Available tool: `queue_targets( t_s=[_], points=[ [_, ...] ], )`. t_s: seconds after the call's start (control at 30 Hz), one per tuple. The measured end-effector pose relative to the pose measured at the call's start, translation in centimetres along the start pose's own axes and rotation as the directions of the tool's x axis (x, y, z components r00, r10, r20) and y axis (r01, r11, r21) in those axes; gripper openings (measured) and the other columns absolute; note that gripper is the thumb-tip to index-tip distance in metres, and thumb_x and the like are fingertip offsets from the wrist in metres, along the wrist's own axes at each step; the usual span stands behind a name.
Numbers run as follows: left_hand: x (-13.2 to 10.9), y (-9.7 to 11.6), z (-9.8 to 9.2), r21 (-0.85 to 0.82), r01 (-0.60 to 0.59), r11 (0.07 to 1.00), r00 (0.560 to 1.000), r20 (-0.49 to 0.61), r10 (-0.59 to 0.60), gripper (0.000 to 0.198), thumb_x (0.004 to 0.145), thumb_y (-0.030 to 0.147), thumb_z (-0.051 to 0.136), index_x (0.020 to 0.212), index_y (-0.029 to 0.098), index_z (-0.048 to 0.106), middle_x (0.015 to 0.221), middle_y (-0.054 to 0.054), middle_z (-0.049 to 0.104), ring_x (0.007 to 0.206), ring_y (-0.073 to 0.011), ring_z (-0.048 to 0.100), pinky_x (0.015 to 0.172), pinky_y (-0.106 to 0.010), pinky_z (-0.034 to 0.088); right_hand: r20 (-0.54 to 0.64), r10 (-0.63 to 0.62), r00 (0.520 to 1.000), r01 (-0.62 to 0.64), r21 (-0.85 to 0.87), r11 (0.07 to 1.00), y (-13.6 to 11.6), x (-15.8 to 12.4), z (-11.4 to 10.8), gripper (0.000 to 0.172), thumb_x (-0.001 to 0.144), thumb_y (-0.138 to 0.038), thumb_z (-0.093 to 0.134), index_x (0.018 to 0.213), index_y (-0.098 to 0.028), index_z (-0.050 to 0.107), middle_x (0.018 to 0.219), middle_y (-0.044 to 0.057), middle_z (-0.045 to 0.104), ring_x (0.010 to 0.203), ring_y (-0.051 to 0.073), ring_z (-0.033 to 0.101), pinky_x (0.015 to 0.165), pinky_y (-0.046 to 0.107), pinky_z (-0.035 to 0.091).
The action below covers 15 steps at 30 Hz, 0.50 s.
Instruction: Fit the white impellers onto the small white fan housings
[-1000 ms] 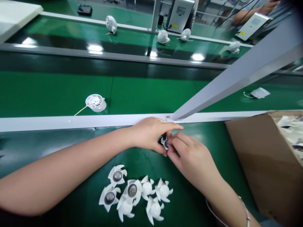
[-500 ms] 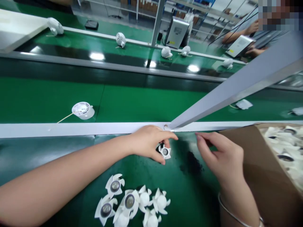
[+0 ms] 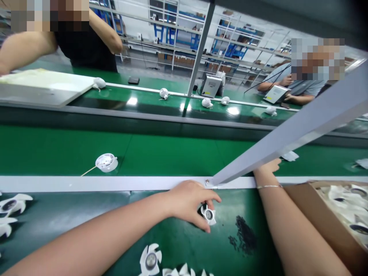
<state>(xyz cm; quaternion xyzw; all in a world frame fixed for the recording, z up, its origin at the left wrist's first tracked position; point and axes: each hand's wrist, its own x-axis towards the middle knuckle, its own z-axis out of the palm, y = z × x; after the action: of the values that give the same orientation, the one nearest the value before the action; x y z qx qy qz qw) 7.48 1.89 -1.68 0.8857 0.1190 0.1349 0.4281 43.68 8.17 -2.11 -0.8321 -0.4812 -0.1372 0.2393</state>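
Note:
My left hand [image 3: 191, 203] is on the green work surface, thumb and fingers closed around the sides of a small white fan impeller [image 3: 209, 215] with a round metallic centre. Past the white rail, my right hand [image 3: 270, 166] stretches over the green belt, partly hidden behind the slanted post. Its visible fingers reach out close to a white part [image 3: 290, 156] on the belt, and I see nothing held in them. A pile of small black pieces [image 3: 244, 235] lies between my arms. Another white impeller [image 3: 151, 260] rests near the bottom edge, with several more cut off below.
A grey-white post [image 3: 287, 126] slants up from the rail [image 3: 86, 184]. At right stands a cardboard box [image 3: 304, 203] of white impellers. A round white fan housing [image 3: 107, 163] with a wire sits on the belt. Two people work across the line.
My right hand has moved forward from above the work surface, over the rail to the belt. My left hand keeps hold of the impeller. The view has tilted up.

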Motion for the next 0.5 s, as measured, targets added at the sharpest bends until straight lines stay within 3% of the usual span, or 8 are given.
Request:
queue_targets(
  t_s=[0.07,0.13,0.3,0.5],
  points=[
    [0.0,-0.1,0.1,0.0,0.008,1.0,1.0,0.0,-0.008,0.07,0.062,0.044,0.085,0.126,0.028,0.06,0.108,0.002,0.075,0.097,-0.0229,0.067,0.088,-0.032,0.043,-0.032,0.154,0.988,-0.154,0.023,0.988,0.4,0.3,0.3,0.031,0.097,-0.038,0.058,0.122,-0.019,0.061,0.125,0.009,0.06,0.105,0.02,0.061,0.089,0.041,0.054],
    [0.1,-0.1,0.1,0.001,0.011,1.0,1.0,0.001,-0.011,0.069,0.063,0.045,0.084,0.125,0.029,0.06,0.108,0.002,0.075,0.096,-0.0232,0.068,0.088,-0.033,0.044,-0.03,0.231,0.973,-0.229,0.047,0.972,0.5,0.0,0.4,0.032,0.097,-0.037,0.058,0.123,-0.019,0.06,0.128,0.01,0.059,0.108,0.022,0.061,0.092,0.043,0.053],
    [0.1,-0.1,0.1,0.036,-0.004,0.999,1.0,-0.002,0.004,0.067,0.064,0.049,0.083,0.123,0.028,0.061,0.108,0.002,0.075,0.092,-0.0222,0.067,0.085,-0.032,0.045,0.023,0.29,0.957,-0.291,0.063,0.955,-0.6,-1.1,0.0,0.035,0.097,-0.039,0.058,0.126,-0.02,0.059,0.132,0.01,0.057,0.113,0.024,0.059,0.096,0.047,0.051],
    [-0.1,-0.1,0.2,0.08,-0.026,0.996,1.0,-0.011,0.027,0.064,0.065,0.051,0.082,0.121,0.027,0.062,0.107,0.002,0.075,0.091,-0.0218,0.067,0.083,-0.032,0.045,0.11,0.336,0.935,-0.33,-0.071,0.941,-2.1,-1.0,-0.4,0.04,0.094,-0.038,0.062,0.129,-0.019,0.057,0.133,0.01,0.056,0.118,0.026,0.057,0.099,0.051,0.049]
  ],
)
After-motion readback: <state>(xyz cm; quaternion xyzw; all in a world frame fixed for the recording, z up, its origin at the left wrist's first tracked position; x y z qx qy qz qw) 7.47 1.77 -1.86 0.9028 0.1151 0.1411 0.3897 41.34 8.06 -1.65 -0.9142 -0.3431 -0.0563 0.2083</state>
